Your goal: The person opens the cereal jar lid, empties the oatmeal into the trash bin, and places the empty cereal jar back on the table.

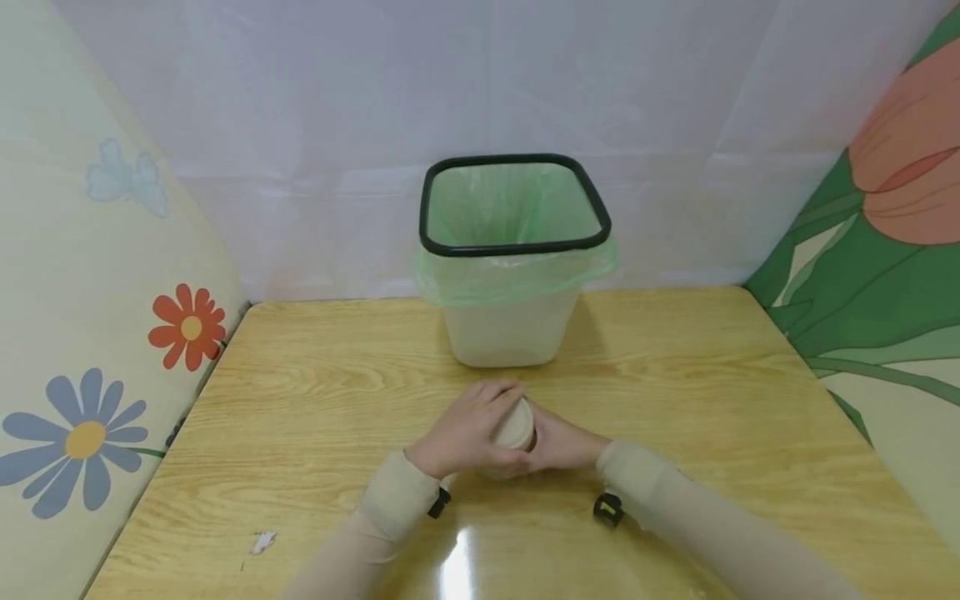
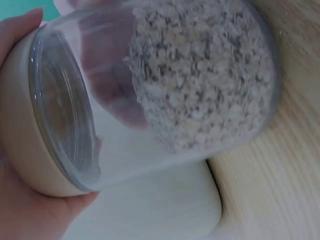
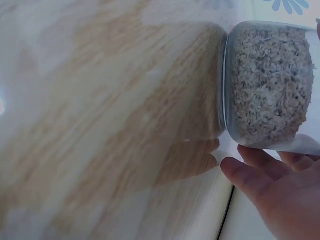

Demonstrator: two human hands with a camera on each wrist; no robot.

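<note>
A clear jar, partly filled with pale, flaky grains like oats, stands upright on the table in front of the bin. Its beige lid is on top. My left hand grips the lid from the left, fingers and thumb curled round its rim. On the jar's other side, my right hand holds the body; its fingers show through the glass in the left wrist view. In the right wrist view, the right hand's fingertips lie beside the lower part of the jar.
Behind the hands stands a white bin with a black rim and a green liner. The wood-grain table ends at a white back wall covering. Side panels carry painted flowers.
</note>
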